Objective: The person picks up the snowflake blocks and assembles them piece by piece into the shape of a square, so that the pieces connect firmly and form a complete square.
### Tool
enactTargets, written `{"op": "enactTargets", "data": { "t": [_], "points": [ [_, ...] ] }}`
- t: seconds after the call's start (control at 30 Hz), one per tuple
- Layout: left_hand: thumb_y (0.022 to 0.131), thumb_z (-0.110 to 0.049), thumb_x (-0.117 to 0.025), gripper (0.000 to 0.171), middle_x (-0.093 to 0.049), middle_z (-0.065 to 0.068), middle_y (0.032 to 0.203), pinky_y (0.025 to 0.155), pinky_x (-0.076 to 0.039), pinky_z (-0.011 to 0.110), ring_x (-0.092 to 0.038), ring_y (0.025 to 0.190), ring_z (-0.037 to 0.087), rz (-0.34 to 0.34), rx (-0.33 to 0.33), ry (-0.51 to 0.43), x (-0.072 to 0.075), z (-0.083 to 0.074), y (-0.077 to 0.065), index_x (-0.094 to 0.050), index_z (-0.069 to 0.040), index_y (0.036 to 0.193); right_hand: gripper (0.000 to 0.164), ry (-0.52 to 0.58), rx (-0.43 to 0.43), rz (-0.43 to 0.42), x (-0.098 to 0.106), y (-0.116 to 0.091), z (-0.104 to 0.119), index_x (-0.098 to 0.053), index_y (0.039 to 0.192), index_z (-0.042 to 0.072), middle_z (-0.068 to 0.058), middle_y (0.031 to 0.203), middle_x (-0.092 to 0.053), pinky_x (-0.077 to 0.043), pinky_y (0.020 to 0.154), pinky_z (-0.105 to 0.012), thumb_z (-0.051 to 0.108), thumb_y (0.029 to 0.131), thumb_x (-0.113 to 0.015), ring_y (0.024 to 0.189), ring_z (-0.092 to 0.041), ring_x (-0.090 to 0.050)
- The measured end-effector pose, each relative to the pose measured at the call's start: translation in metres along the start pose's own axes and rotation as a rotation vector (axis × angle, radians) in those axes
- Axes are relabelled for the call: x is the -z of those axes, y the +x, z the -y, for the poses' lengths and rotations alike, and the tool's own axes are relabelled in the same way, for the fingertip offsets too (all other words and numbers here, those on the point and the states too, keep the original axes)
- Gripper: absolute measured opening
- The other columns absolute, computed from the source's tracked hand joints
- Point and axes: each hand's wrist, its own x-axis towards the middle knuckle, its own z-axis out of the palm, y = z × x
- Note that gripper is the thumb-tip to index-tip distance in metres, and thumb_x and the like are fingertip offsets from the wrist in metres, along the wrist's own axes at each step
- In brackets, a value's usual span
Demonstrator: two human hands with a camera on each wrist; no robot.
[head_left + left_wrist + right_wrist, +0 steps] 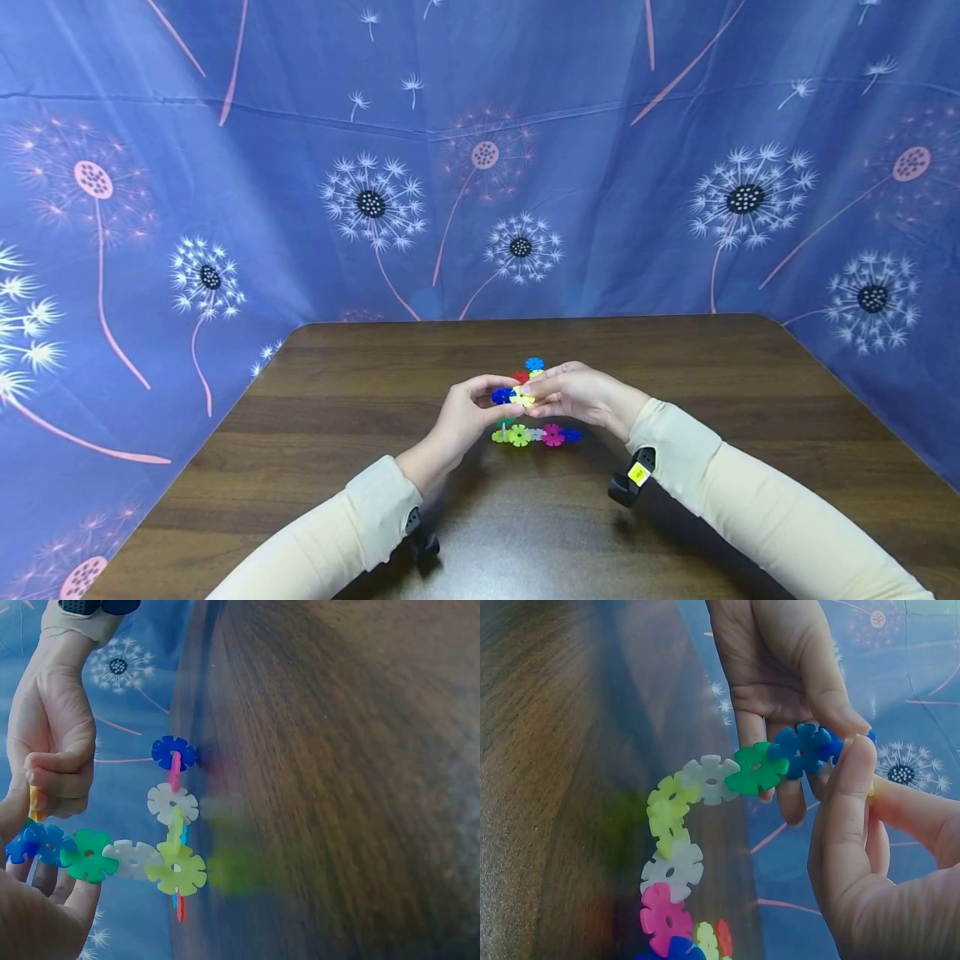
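Note:
My left hand holds the top of an upright column of notched plastic snowflake discs at its blue discs. Fingers of my right hand pinch a yellow snowflake disc right against the blue end. Below the blue, a green disc and a white disc link down to yellow-green discs near the tabletop. From there a row runs sideways through another white disc and a pink disc to a dark blue disc. My fingertips partly hide the yellow disc.
Behind my hands, a red disc and a light blue disc show beyond the column. The brown wooden table ends at a blue curtain with dandelion prints. A dark wrist camera hangs under the right sleeve.

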Motion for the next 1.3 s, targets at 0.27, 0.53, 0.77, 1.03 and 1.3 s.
{"op": "enactTargets", "data": {
  "t": [0.27, 0.53, 0.77, 1.03, 1.3],
  "points": [
    [0.082, -0.018, -0.078, 0.036, -0.07, 0.005, 0.104, 0.075, -0.055, 0.032, -0.059, 0.082, 0.008, 0.017, 0.022, 0.025, -0.002, 0.0, 0.001, -0.07, -0.011, 0.116, 0.019, -0.03, 0.011, -0.011, 0.004, 0.001, 0.001, -0.07, 0.082, 0.006, -0.005, 0.076, -0.07, -0.058, 0.072, -0.026, 0.001, 0.094, -0.056, 0.071, -0.015, -0.069],
    [0.085, -0.021, -0.075, 0.034, -0.069, 0.003, 0.098, 0.077, -0.054, 0.042, -0.059, 0.078, 0.01, 0.014, 0.047, 0.036, 0.003, 0.001, 0.001, -0.069, -0.012, 0.118, 0.028, -0.214, 0.028, -0.122, 0.022, 0.001, 0.008, -0.061, 0.109, -0.015, -0.005, 0.079, -0.071, -0.058, 0.078, -0.032, 0.007, 0.093, -0.06, 0.075, -0.016, -0.069],
    [0.086, -0.022, -0.074, 0.035, -0.068, 0.003, 0.098, 0.075, -0.053, 0.029, -0.059, 0.08, 0.01, 0.021, 0.068, -0.007, 0.005, 0.0, -0.001, -0.068, -0.011, 0.119, 0.039, -0.282, 0.027, -0.2, 0.041, 0.01, 0.004, -0.05, 0.125, -0.02, -0.009, 0.091, -0.071, -0.057, 0.079, -0.03, 0.004, 0.094, -0.056, 0.082, -0.016, -0.068],
    [0.087, -0.021, -0.073, 0.036, -0.069, 0.0, 0.098, 0.079, -0.053, 0.028, -0.06, 0.085, 0.01, 0.006, 0.098, -0.081, 0.003, -0.001, 0.0, -0.066, -0.009, 0.12, 0.041, -0.326, 0.032, -0.214, 0.052, 0.022, 0.0, -0.047, 0.126, -0.022, -0.003, 0.086, -0.071, -0.056, 0.084, -0.033, -0.001, 0.092, -0.058, 0.082, -0.014, -0.068],
    [0.087, -0.021, -0.073, 0.037, -0.069, 0.0, 0.098, 0.079, -0.052, 0.027, -0.06, 0.087, 0.012, 0.015, 0.123, -0.109, 0.003, 0.0, 0.002, -0.066, -0.009, 0.121, 0.035, -0.535, -0.017, -0.327, 0.064, 0.037, -0.011, -0.061, 0.116, -0.012, -0.022, 0.11, -0.068, -0.054, 0.089, -0.039, 0.002, 0.086, -0.069, 0.091, -0.024, -0.069]
  ]
}}
